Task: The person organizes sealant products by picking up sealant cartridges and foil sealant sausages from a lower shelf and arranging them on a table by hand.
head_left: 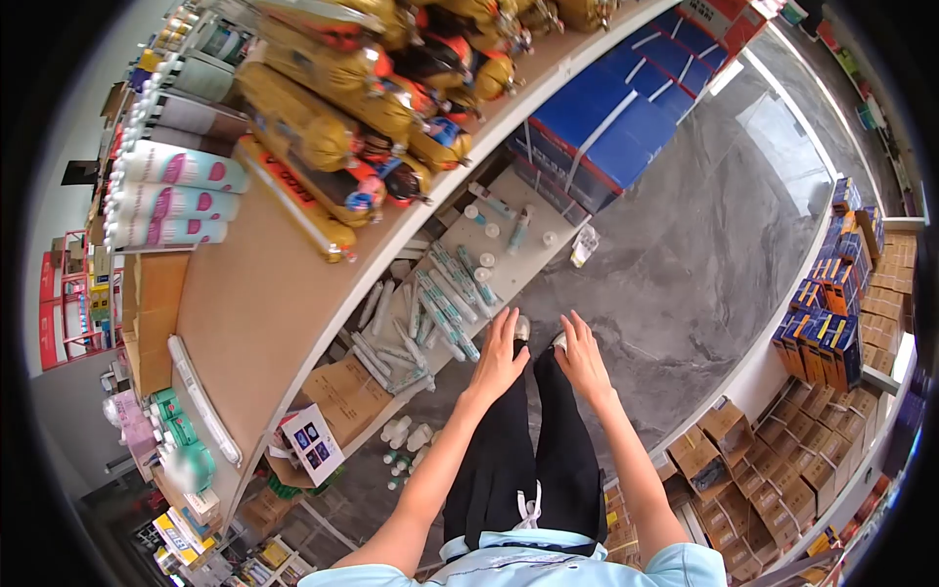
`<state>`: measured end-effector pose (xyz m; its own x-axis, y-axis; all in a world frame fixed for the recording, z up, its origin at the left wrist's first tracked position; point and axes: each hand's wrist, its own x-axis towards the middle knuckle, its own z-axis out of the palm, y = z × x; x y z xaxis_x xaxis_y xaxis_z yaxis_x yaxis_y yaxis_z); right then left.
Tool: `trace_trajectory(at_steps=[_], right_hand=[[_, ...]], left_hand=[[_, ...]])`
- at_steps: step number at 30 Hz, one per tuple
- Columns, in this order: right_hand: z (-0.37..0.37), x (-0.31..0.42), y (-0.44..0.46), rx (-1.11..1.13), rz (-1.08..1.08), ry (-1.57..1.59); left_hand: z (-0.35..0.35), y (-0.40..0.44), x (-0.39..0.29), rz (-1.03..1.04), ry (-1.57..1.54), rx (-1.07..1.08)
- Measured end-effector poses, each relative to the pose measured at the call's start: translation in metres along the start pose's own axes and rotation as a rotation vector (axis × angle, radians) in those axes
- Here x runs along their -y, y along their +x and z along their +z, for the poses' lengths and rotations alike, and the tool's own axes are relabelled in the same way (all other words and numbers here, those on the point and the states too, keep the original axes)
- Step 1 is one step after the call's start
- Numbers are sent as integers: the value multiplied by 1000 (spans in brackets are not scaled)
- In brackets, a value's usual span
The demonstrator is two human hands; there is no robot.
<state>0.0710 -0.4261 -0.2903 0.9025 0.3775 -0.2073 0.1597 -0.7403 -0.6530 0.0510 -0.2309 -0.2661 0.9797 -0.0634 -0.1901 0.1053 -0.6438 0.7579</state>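
Note:
My left hand [501, 363] is held out in front of my body with its fingers stretched and nothing in it. It is nearest to a pile of white-and-teal tubes [440, 298] lying on the low shelf, though I cannot tell whether it touches any. My right hand [583, 358] hovers over my right leg, also with fingers extended and holding nothing. Several white caps or nozzles [487, 259] stand on the low shelf [518, 279] beyond the tubes.
Gold sausage-shaped packs [313, 117] are heaped on the upper shelf [225, 323] to my left. Blue boxes [597, 127] stand ahead at floor level. A clear packet [584, 246] lies on the grey floor [665, 284]. White bottles [409, 435] stand by my left. Cartons [782, 470] fill the right shelf.

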Motion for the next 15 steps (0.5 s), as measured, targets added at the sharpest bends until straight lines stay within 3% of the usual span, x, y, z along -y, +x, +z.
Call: trace_trajectory(at_steps=[5,10,15], right_hand=[[40,-33,22,-33,62,-106],[81,-77,51,-79,181,20],[153,-138,67,-107,253,65]], left_hand=[[38,32,43,1,10,8],[86,87,92,17,-17,-18],[157,130,151,58,11,97]])
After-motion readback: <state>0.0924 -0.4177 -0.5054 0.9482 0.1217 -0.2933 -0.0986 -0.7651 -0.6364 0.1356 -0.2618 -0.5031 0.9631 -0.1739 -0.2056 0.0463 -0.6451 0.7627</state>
